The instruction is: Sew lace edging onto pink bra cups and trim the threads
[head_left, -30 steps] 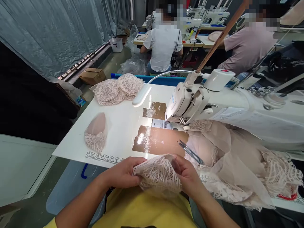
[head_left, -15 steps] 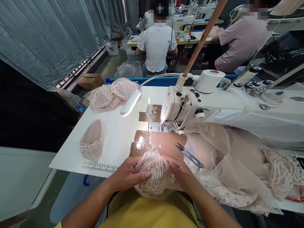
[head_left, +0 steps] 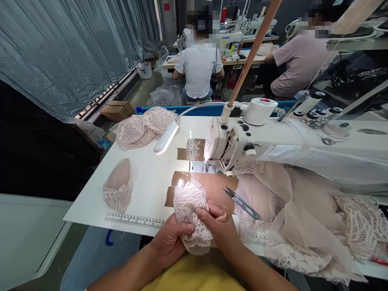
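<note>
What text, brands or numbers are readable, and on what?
"JUKI": background white sewing machine.
Black-printed ruler scale along the white tabletop: numbers too small.
Long brown rod: print illegible.
White paper sheet on near white sewing machine: marks blurred.
White plastic bin: label blurred.

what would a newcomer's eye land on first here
The white sewing machine looms over the right side of the white table. Front and centre, the left hand and right hand hold a pale lace piece, with thread snips lying to their right.
</note>
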`<state>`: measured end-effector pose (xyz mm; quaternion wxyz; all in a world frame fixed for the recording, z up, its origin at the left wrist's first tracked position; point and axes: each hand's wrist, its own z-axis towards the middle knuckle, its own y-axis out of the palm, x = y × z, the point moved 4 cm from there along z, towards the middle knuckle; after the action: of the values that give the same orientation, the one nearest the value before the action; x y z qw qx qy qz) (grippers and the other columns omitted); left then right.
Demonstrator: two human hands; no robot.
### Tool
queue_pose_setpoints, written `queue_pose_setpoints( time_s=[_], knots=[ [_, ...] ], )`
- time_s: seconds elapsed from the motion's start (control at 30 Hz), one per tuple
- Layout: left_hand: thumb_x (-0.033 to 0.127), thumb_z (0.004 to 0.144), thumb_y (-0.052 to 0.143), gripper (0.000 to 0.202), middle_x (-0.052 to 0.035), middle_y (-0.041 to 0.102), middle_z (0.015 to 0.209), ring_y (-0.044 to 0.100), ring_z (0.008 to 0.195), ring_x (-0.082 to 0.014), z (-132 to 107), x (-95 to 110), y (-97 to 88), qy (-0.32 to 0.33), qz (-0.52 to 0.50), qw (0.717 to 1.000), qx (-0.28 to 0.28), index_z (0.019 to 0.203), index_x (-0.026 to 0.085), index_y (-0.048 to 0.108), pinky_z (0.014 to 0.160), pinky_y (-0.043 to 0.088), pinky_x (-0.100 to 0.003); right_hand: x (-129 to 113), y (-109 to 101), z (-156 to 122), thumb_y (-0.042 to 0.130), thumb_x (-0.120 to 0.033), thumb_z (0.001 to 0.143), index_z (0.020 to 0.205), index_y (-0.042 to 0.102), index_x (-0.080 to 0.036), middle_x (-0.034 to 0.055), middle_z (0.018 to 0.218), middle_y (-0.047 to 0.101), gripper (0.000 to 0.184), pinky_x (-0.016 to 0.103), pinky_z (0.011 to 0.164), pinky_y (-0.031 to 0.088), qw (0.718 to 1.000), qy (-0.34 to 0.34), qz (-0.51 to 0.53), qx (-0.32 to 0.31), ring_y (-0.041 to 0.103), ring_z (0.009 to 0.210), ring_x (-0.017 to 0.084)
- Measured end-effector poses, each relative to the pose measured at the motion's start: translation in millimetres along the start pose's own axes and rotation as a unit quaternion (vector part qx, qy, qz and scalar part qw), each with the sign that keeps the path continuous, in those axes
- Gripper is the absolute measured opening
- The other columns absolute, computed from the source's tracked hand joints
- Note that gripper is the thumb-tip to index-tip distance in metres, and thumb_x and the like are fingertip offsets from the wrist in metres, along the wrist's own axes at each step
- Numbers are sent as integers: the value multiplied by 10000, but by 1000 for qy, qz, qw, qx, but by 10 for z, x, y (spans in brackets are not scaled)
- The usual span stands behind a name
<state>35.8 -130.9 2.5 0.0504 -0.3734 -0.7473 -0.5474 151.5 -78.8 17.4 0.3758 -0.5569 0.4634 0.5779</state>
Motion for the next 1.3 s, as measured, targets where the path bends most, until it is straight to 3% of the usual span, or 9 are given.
queue_pose_setpoints(
  time_s=[0.1, 0.23, 0.3, 0.37, 0.47, 0.63, 0.8, 1.03, 1.3],
  knots=[
    [21, 590, 720, 244, -10, 651, 654, 572, 564, -110, -30, -9, -116, 7, 51, 998, 30, 802, 138, 696, 592, 459, -224, 99, -53, 18, 732, -402, 734, 765, 707, -183, 14, 672, 629, 222, 284, 626, 474, 986, 67, 146, 43, 544, 635, 157],
    [203, 731, 707, 321, -48, 576, 496, 557, 492, -135, -297, 186, -223, -71, 230, 957, -160, 459, 125, 556, 531, 438, -255, 84, -231, 66, 783, -384, 677, 745, 668, -189, -7, 670, 620, 237, 264, 634, 479, 979, 84, 170, 69, 547, 633, 140],
    [291, 773, 686, 244, -86, 644, 638, 603, 601, -168, -406, 447, -215, -19, 332, 925, -185, 597, 130, 634, 595, 469, -279, 18, -215, 74, 777, -374, 685, 708, 645, -178, -17, 641, 588, 237, 232, 573, 446, 991, 85, 107, 9, 516, 591, 120],
    [325, 747, 713, 219, -111, 670, 934, 615, 899, -232, -436, 776, -142, 138, 429, 886, -113, 887, 161, 674, 809, 479, -333, -62, -119, 60, 753, -356, 713, 704, 637, -170, -19, 644, 580, 219, 220, 552, 421, 994, 67, 30, -75, 501, 582, 112],
    [319, 661, 792, 595, -102, 553, 1244, 493, 1144, -268, -361, 967, -1, 209, 556, 804, -23, 1198, 209, 562, 970, 404, -355, -155, 57, 15, 693, -326, 774, 794, 659, -172, -12, 691, 607, 159, 221, 572, 415, 984, 12, -58, -166, 515, 611, 117],
    [372, 830, 630, 252, -20, 565, 831, 510, 727, -134, -198, 753, 25, 126, 544, 828, -54, 936, 144, 609, 663, 433, -236, -195, 140, 11, 639, -307, 818, 765, 665, -174, -9, 666, 605, 146, 225, 571, 419, 980, -45, -126, -144, 536, 604, 123],
    [381, 845, 607, 267, -23, 570, 824, 499, 714, -131, -253, 734, 1, 129, 569, 810, -59, 942, 133, 624, 636, 407, -227, -250, 126, 49, 626, -249, 811, 697, 641, -177, 36, 787, 663, 136, 266, 679, 473, 981, -114, -128, -87, 623, 723, 164],
    [372, 835, 604, 240, -22, 607, 776, 518, 691, -138, -249, 834, 101, 166, 611, 774, -20, 882, 142, 654, 643, 410, -232, -239, 174, 53, 613, -263, 809, 664, 600, -186, 39, 738, 674, 164, 271, 602, 479, 986, -76, -120, -82, 616, 656, 166],
    [377, 867, 554, 274, 7, 480, 679, 425, 636, -110, -88, 739, 52, 117, 515, 848, -41, 749, 130, 573, 579, 352, -214, -180, 28, 100, 644, -353, 804, 864, 641, -190, 34, 777, 659, 173, 261, 617, 482, 991, -15, -93, -92, 597, 677, 156]
  ],
)
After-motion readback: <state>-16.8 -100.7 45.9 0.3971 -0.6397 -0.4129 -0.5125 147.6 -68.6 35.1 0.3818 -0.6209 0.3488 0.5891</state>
